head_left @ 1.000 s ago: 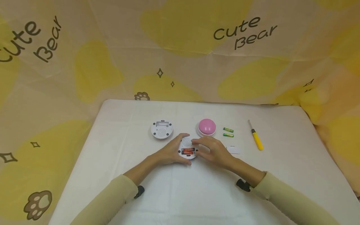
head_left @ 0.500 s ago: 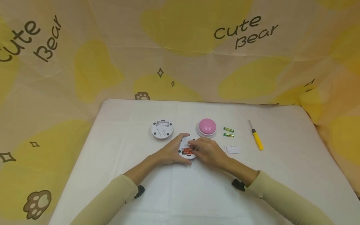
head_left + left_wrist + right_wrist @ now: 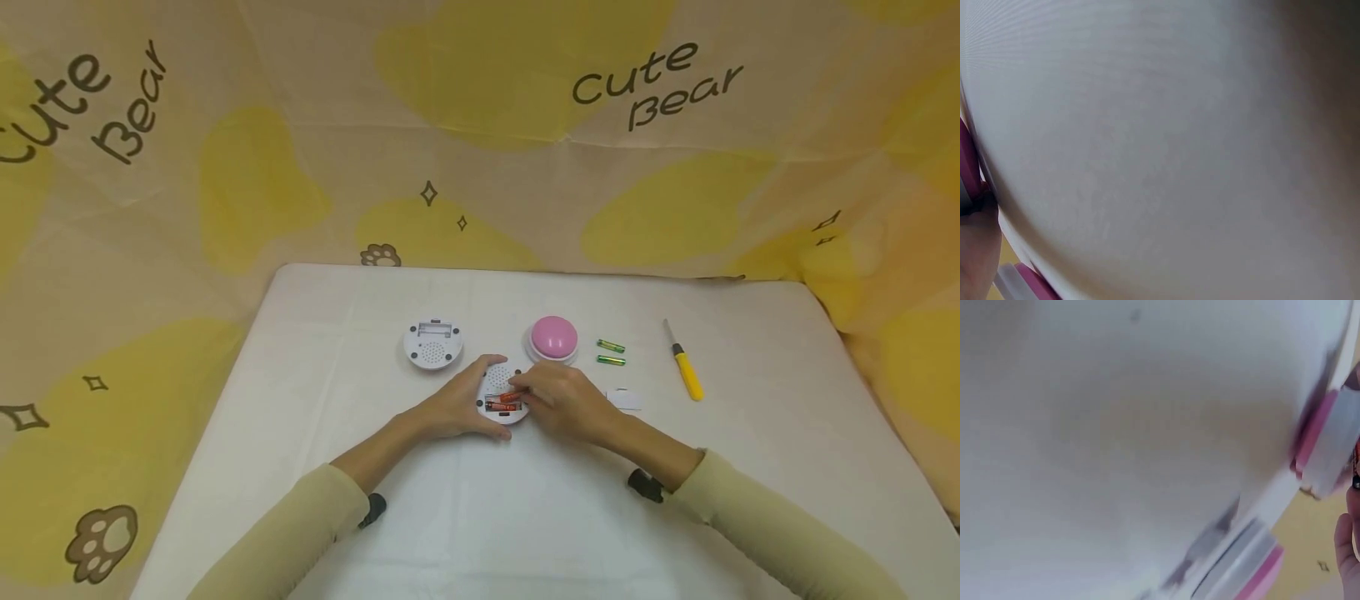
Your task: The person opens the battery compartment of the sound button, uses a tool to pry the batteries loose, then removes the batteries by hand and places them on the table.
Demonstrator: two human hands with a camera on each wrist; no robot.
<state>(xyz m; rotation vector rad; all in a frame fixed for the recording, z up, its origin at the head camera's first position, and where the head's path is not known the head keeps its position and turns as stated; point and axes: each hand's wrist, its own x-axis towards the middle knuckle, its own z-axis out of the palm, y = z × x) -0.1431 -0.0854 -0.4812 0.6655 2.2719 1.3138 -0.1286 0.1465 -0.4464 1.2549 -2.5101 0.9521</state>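
My left hand [image 3: 457, 408] grips a round white buzzer [image 3: 498, 379] turned underside up, with thumb and fingers around its left side. Its speaker holes face up and its battery compartment is uncovered. One orange-red battery [image 3: 502, 407] lies in the compartment. A second orange-red battery [image 3: 513, 396] is tilted, its right end raised, and my right hand [image 3: 572, 404] pinches that end. In the right wrist view, part of a battery [image 3: 1357, 464] shows by the fingers [image 3: 1345, 540] at the right edge. The left wrist view catches only a bit of the left hand [image 3: 975, 250] beside the buzzer.
Another upturned white buzzer [image 3: 433, 354] with a bare battery compartment lies at the back left. A pink-topped buzzer [image 3: 553, 336] stands upright behind my right hand. To the right are two green batteries [image 3: 611, 353], a white cover [image 3: 624, 400] and a yellow-handled screwdriver [image 3: 687, 375].
Both orange-red batteries lay in the compartment earlier. My right hand has closed in on the far one and lifted its right end. The left hand has stayed put.
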